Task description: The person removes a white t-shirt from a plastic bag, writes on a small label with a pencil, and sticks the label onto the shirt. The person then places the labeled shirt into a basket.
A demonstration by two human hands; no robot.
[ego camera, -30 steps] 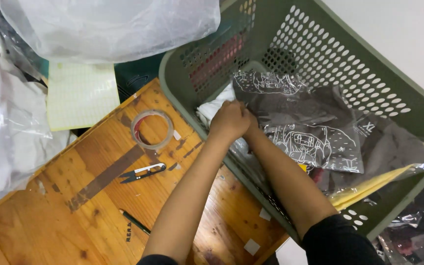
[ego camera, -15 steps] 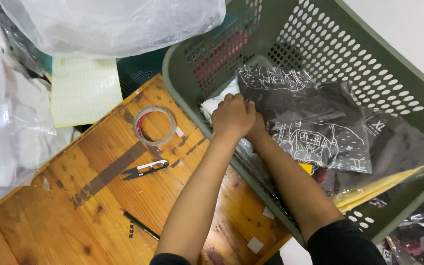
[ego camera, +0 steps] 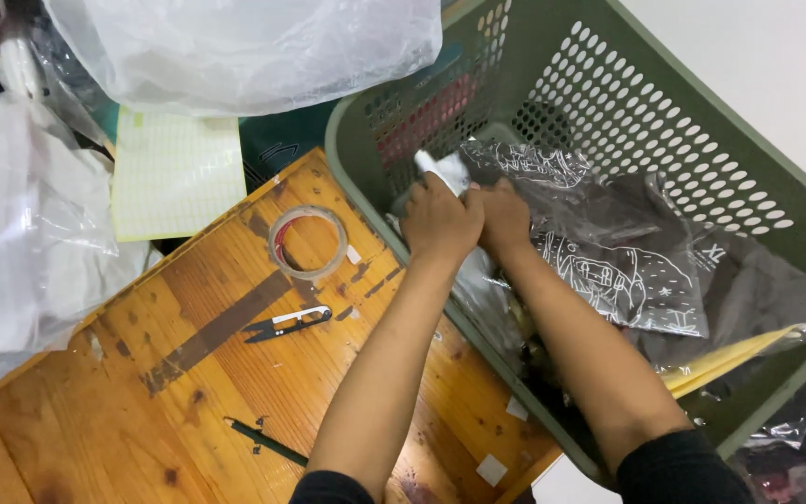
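Clear plastic over dark printed cloth: that is what both hands are in. I see the left hand (ego camera: 440, 222) and the right hand (ego camera: 504, 217) side by side inside the sage-green perforated plastic laundry basket (ego camera: 664, 121), knuckles up, fingers curled down onto the near edge of a bagged dark garment with a white line drawing, sealed in a clear plastic sleeve (ego camera: 608, 261). Both hands look closed on that sleeve's top edge; the fingertips themselves are hidden beneath the hands, so I judge the grip from the curl only. The bagged garment lies slanted across the basket's inside, on top of other dark wrapped pieces and a yellow flat envelope-like sheet (ego camera: 729, 359) poking out lower right. Holding the edge with two hands together probably keeps the slippery film from sliding.

Surface: a scuffed orange-brown wooden tabletop (ego camera: 95, 411), with a strip of dark tape residue and small white scraps stuck on. On it, well apart from the hands: a roll of clear adhesive tape (ego camera: 307, 243), a small pair of black-handled thread snips (ego camera: 288, 324), and a thin dark pen (ego camera: 268, 441). A pale yellow gridded paper sheet (ego camera: 177, 173) lies beyond the table edge. Crumpled translucent plastic bags (ego camera: 235, 47) crowd the top and left. A plain white wall (ego camera: 776, 65) stands behind the basket.
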